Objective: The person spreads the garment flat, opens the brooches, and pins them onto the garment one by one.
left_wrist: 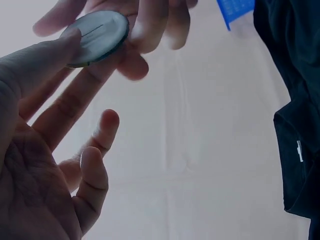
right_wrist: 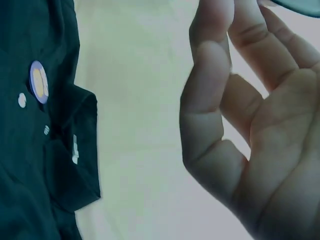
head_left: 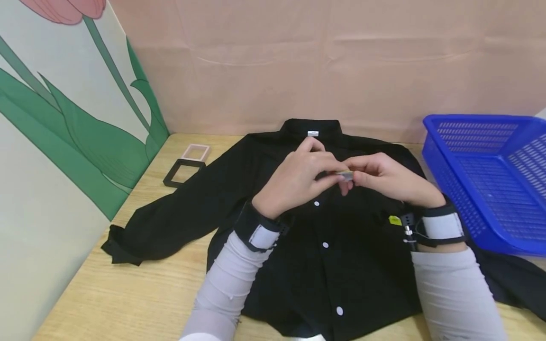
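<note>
A round pin-back button badge is held up above a black shirt; in the left wrist view its pale back shows, with a thin pin across it. My left hand pinches the badge, thumb on its back and fingers behind. At the badge's other edge, my right hand has its thumb and index finger curled together against it; their exact contact is partly hidden. The shirt lies spread out, collar away from me, buttons up. Another round badge, purple-rimmed with a yellow middle, is on the shirt in the right wrist view.
To the right stands a blue plastic basket, by the shirt's right sleeve. A black square frame and a pink square frame lie left of the shirt. Under the right wrist shows a yellow tag. A pink cloth hangs behind the table.
</note>
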Action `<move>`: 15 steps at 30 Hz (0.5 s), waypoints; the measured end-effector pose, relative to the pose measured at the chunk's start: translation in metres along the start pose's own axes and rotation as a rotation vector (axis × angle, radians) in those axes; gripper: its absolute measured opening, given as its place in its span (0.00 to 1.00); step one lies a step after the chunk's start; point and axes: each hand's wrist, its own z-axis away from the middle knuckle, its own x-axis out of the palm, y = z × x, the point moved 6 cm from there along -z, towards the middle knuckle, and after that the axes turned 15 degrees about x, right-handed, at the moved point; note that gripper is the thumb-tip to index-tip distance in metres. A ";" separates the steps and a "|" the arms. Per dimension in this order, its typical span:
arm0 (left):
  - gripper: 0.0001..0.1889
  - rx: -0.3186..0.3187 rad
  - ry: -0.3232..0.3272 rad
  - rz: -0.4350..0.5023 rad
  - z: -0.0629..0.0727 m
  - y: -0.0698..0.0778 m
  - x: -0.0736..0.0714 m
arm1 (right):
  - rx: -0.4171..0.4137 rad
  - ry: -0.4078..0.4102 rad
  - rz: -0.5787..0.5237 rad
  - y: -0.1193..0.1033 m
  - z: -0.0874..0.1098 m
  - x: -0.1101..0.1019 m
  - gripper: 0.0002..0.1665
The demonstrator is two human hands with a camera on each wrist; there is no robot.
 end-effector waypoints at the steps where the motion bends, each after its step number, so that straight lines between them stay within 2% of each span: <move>1: 0.10 0.011 0.012 -0.006 0.000 0.001 -0.001 | 0.004 -0.009 -0.016 0.003 0.000 -0.001 0.14; 4: 0.09 0.038 0.037 -0.027 0.001 0.002 -0.003 | 0.010 -0.044 -0.079 0.010 0.000 -0.001 0.17; 8: 0.09 0.047 0.039 -0.049 0.001 0.002 -0.004 | 0.013 -0.056 -0.115 0.015 -0.001 -0.001 0.17; 15: 0.08 0.051 0.045 -0.049 0.001 0.002 -0.004 | -0.001 -0.033 -0.197 0.014 -0.005 0.000 0.11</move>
